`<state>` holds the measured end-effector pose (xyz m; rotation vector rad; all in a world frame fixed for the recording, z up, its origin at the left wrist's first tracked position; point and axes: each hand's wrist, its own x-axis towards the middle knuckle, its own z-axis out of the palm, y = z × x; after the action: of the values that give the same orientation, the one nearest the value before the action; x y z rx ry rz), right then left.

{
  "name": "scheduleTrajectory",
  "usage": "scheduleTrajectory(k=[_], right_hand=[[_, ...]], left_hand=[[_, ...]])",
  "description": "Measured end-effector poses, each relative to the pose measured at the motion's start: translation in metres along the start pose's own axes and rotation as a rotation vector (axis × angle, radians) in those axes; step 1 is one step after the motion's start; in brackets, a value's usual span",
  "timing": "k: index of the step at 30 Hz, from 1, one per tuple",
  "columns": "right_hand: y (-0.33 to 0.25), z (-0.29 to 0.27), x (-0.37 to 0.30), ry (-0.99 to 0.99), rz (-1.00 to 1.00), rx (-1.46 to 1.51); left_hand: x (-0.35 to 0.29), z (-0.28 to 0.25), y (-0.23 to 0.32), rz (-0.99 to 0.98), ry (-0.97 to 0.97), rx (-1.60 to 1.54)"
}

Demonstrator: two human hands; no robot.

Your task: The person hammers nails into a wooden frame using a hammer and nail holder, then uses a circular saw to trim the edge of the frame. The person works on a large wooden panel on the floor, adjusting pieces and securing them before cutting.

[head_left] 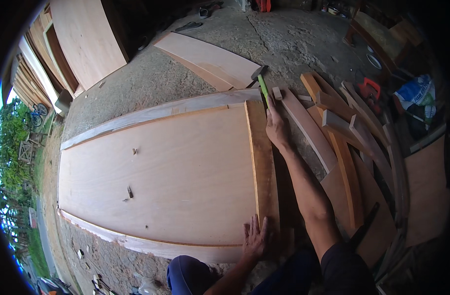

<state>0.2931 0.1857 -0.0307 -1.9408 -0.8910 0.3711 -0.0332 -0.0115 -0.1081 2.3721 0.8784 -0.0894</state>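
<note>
My right hand [278, 127] is closed around the green handle of a hammer [263, 84], whose dark head points away from me beyond the panel's far right corner. Under my arms lies a large pale plywood panel [161, 172] edged with wooden strips. Its right end carries a brown wooden rail [263, 162]. At the near end of that rail, my left hand [255, 238] rests with fingers stretched over the corner, holding nothing. A dark little piece [130, 191] and a wood chip [135, 151] lie on the panel.
Loose timber pieces [343, 142] are heaped on the right, near a red tool [369, 89] and a blue-and-white bag [418, 96]. Farther off, boards [210, 56] lie on the rough concrete floor. Tall panels [87, 39] lean at the upper left. My knee [188, 275] is close to the panel's front edge.
</note>
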Motion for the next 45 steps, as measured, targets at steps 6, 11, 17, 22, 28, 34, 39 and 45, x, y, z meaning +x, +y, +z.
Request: scheduleTrajectory(k=[6,11,17,22,28,34,39,45], right_hand=[[0.089,0.000,0.011,0.044,-0.215,-0.421],[0.018,0.012,-0.001,0.089,-0.269,-0.211],[0.063,0.001,0.018,-0.095,-0.037,-0.342],[0.050,0.008,-0.006,0.130,-0.385,-0.531],[0.035,0.015,0.004,0.015,-0.270,-0.323],[0.103,0.014,0.019,0.066,-0.318,-0.415],[0.023,0.006,-0.011,-0.207,-0.089,-0.441],[0.050,-0.006,-0.124,0.012,-0.029,-0.201]], left_hand=[[0.002,0.013,0.018,0.040,-0.013,0.000],[-0.003,0.005,-0.002,-0.020,0.004,0.010],[0.004,0.009,0.013,0.019,-0.012,-0.009],[0.001,0.011,0.006,-0.007,0.001,-0.010],[-0.001,0.013,-0.002,-0.027,0.009,0.004],[0.005,0.012,0.017,0.016,-0.003,-0.065],[-0.002,0.007,-0.001,-0.022,0.001,-0.005],[-0.008,0.016,0.000,-0.004,0.027,0.003]])
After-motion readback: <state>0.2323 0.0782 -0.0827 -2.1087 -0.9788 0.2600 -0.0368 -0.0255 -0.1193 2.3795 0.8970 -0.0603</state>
